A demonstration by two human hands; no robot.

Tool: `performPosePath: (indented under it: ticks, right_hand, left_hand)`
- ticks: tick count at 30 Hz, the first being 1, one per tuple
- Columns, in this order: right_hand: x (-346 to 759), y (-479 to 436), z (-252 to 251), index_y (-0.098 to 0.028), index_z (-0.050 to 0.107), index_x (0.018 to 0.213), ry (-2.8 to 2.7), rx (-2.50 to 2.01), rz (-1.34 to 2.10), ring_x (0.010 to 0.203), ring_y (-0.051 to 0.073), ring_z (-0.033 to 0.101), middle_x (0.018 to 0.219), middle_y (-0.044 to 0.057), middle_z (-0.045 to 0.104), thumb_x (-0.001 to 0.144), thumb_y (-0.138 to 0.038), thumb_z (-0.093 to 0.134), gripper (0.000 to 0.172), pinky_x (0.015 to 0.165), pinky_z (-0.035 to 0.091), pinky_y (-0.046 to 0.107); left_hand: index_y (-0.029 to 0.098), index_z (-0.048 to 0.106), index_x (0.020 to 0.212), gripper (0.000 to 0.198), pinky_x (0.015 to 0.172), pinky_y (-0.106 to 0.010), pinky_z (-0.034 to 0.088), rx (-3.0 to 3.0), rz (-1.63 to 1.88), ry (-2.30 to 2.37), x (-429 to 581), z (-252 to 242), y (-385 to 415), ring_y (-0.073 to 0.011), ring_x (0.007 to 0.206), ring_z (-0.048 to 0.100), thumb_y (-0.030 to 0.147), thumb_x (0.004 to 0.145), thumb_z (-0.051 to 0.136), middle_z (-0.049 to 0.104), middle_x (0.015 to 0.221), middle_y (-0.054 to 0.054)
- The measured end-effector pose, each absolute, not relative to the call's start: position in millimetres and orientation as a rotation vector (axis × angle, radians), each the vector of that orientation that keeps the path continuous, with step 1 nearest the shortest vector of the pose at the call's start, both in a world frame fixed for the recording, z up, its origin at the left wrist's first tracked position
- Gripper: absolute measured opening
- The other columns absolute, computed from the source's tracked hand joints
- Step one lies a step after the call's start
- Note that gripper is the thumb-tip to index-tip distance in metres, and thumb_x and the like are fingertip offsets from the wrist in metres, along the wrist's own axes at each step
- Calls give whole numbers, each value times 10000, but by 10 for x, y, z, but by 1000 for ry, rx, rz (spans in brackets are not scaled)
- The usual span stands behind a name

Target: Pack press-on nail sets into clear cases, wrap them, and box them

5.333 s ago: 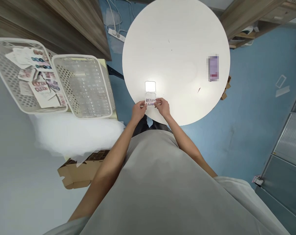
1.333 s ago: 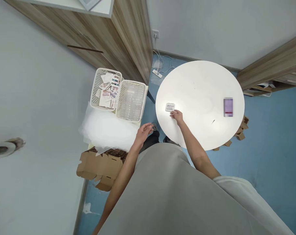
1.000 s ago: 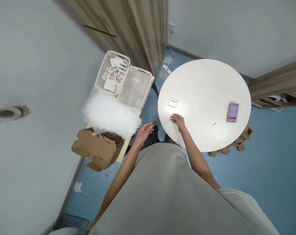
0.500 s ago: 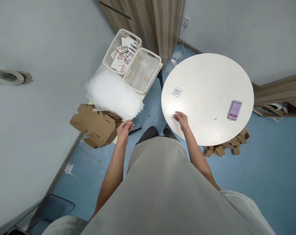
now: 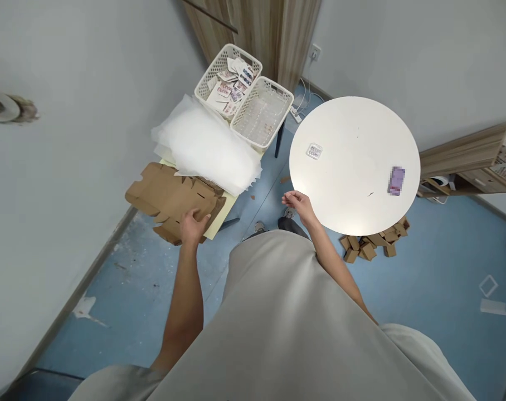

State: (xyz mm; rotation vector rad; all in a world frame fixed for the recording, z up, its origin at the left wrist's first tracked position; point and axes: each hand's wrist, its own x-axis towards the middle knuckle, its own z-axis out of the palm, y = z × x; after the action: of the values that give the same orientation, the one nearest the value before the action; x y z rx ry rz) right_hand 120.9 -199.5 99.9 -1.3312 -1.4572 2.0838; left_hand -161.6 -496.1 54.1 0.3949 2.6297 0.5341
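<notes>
My left hand (image 5: 193, 225) rests on the near edge of a stack of flat brown cardboard boxes (image 5: 169, 195), fingers curled over the top sheet. My right hand (image 5: 297, 203) hovers at the near rim of the round white table (image 5: 361, 128), fingers loosely bent and holding nothing I can see. A small clear plastic case (image 5: 314, 151) with coloured pieces inside lies closed on the table, well beyond my right hand.
A pile of white translucent bags (image 5: 207, 145) lies behind the cardboard. Two white perforated baskets stand further back: one with printed cards (image 5: 228, 78), one with clear cases (image 5: 263, 111). A purple item (image 5: 396, 180) lies on the table's right. Cardboard scraps (image 5: 370, 245) litter the blue floor.
I have stepped back and turned left. My left hand went from near the table down onto the cardboard stack. My right hand let go of the small case and drew back to the table rim.
</notes>
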Motion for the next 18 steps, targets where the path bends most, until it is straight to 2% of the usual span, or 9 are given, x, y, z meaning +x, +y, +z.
performPosePath:
  ticks: [4, 9, 12, 15, 18]
  right_hand:
    - [1087, -2403, 1139, -236, 778, 977, -1499, -1317, 2126, 946, 211, 779, 1028, 73, 832, 780, -748, 883, 558, 893, 597, 342]
    - [1018, -2770, 1282, -234, 789, 1007, -1540, -1312, 2174, 941, 199, 784, 1040, 73, 832, 805, -706, 886, 522, 894, 594, 322]
    - [981, -2878, 1314, -232, 788, 1005, -1569, -1340, 2167, 935, 202, 784, 1039, 76, 835, 801, -688, 894, 511, 887, 596, 325]
    - [944, -2937, 1323, -232, 786, 1006, -1593, -1339, 2154, 938, 205, 786, 1036, 75, 837, 815, -664, 891, 484, 894, 595, 331]
    - [923, -2988, 1327, -234, 790, 1032, -1604, -1317, 2161, 944, 204, 788, 1034, 70, 839, 831, -638, 886, 461, 909, 594, 334]
  left_hand:
    - [139, 751, 1287, 496, 1239, -531, 463, 486, 544, 2595, -1666, 467, -5081, -414, 1372, 636, 407, 871, 797, 705, 1392, -231]
    - [172, 794, 1149, 374, 1210, -526, 460, 585, 750, 2524, -1729, 388, -5167, -422, 1315, 652, 429, 877, 786, 732, 1328, -226]
    - [182, 802, 1100, 304, 1172, -494, 471, 615, 833, 2489, -1778, 380, -5214, -399, 1242, 683, 422, 959, 682, 766, 1259, -215]
    - [173, 801, 1113, 321, 1127, -464, 485, 628, 801, 2521, -1787, 390, -5211, -383, 1201, 694, 372, 1024, 565, 779, 1172, -215]
    - [132, 805, 1181, 367, 1107, -486, 493, 666, 641, 2577, -1721, 394, -5164, -408, 1220, 689, 305, 1019, 525, 748, 1219, -249]
